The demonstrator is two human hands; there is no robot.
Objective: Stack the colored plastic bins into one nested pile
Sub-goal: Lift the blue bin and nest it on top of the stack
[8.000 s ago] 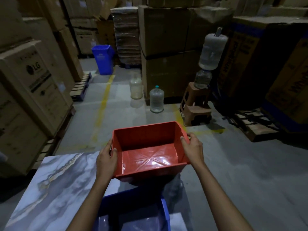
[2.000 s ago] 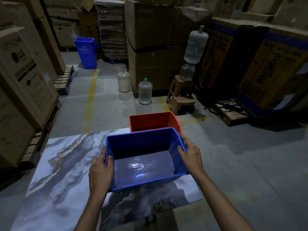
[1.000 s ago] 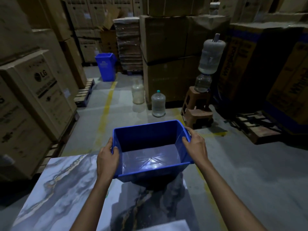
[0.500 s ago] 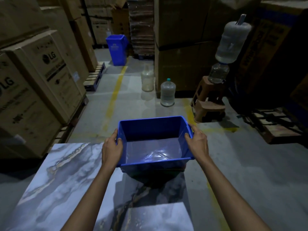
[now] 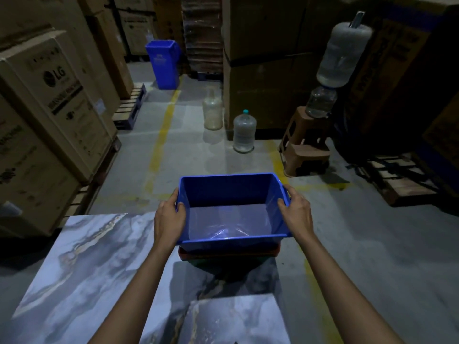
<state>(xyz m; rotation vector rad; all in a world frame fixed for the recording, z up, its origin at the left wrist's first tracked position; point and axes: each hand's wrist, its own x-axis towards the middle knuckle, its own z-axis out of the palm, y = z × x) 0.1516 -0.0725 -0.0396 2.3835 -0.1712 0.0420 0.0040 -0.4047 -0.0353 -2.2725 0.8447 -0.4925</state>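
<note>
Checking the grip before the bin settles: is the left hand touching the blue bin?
Touching. The head view shows the left hand wrapped over the left rim of the blue bin, thumb hooked inside the wall.

Blue bin (image 5: 233, 209) gripped at both short sides: left hand (image 5: 170, 219) on the left rim, right hand (image 5: 296, 214) on the right rim, thumbs hooked inside. Sitting nested in a red bin (image 5: 228, 254), only a strip of red rim showing beneath. Both at the far right corner of a marbled table (image 5: 87, 264). Beyond, on grey floor: two water jugs (image 5: 244, 131), brown stool (image 5: 305, 145), cardboard boxes (image 5: 57, 100), blue trash can (image 5: 164, 63).
</note>
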